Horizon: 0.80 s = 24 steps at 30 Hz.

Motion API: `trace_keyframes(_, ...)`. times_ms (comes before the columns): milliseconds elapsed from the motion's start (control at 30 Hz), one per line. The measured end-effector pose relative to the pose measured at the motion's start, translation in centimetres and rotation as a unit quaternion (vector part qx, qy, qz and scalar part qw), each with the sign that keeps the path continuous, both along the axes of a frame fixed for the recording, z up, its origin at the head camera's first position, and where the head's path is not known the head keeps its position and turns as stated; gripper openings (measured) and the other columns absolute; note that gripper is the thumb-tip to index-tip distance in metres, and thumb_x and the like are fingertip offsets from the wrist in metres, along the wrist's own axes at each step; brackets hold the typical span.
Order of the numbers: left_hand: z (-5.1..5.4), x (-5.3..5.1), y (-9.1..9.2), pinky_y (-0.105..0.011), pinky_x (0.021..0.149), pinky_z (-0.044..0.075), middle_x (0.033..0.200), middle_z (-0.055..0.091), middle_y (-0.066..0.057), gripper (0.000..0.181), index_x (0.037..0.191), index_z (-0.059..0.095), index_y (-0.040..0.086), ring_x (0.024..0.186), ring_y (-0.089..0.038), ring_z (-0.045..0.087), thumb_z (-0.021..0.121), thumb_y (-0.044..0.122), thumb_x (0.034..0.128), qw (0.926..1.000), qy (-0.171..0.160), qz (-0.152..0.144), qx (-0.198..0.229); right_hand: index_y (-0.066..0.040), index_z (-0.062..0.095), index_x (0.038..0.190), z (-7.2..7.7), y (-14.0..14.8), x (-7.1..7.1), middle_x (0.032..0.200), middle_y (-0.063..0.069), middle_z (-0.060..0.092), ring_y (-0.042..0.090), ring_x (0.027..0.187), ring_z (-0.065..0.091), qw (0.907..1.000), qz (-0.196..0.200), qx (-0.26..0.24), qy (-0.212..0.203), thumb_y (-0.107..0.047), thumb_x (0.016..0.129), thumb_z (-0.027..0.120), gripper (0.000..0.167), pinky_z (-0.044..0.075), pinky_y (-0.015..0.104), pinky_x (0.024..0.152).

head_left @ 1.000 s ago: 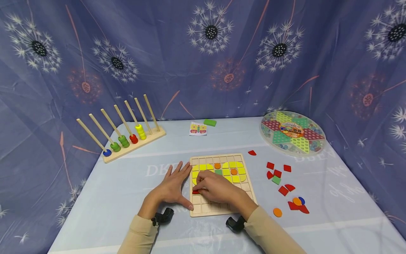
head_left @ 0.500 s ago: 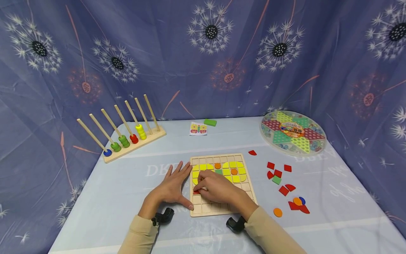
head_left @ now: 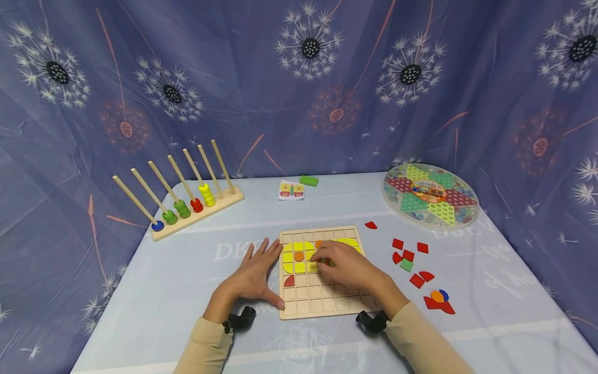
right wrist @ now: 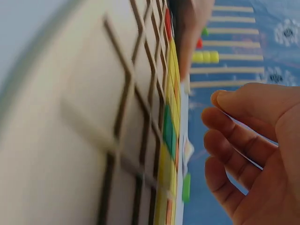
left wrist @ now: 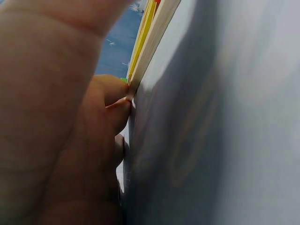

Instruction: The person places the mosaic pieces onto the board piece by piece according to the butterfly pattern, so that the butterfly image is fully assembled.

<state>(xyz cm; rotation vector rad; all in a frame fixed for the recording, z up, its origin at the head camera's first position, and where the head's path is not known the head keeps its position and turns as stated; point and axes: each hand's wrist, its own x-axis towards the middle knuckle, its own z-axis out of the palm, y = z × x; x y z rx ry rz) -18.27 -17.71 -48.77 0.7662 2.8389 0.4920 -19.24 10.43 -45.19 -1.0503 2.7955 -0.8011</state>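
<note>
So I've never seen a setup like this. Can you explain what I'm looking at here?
There is no machine: a person works with two bare hands. The wide picture comes from a camera worn on the head, looking forward and down. The two close-ups come from cameras worn on each wrist.

On the table lies a wooden board with a grid, carrying yellow pieces and a red piece, among others. Loose pieces, mostly red, are scattered to the right. Farther back are a bead rack, a small picture card, a green block and a round game board.

The left hand is spread against the wooden board's left edge. The right hand is over it, with nothing visibly held.
</note>
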Motion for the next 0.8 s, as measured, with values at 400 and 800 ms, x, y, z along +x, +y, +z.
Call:
trace_keyframes(400,-0.1,0.0,0.0,-0.054,0.114,-0.002,0.161,0.009,-0.002,0.148,0.155,0.017,0.010,0.145,-0.027,0.000,0.068,0.088,0.0399,1.0000,0.002,0.000,0.002,-0.013,0.073,0.110,0.7,7.7,-3.2,0.096,-0.010,0.063,0.011,0.080,0.054,0.9945,-0.078,-0.063,-0.031,-0.013,0.091,0.066,0.020,0.050,0.030,0.068)
trace_keyframes(800,-0.1,0.0,0.0,-0.052,0.114,-0.003,0.161,0.008,-0.001,0.149,0.155,0.016,0.011,0.145,-0.025,-0.002,0.069,0.088,0.0392,1.0000,-0.003,0.004,0.001,-0.007,0.070,0.114,-0.2,16.0,-4.8,0.102,0.005,0.067,0.019,0.082,0.056,0.9850,-0.162,-0.052,-0.030,-0.009,0.089,0.067,0.025,0.053,0.035,0.067)
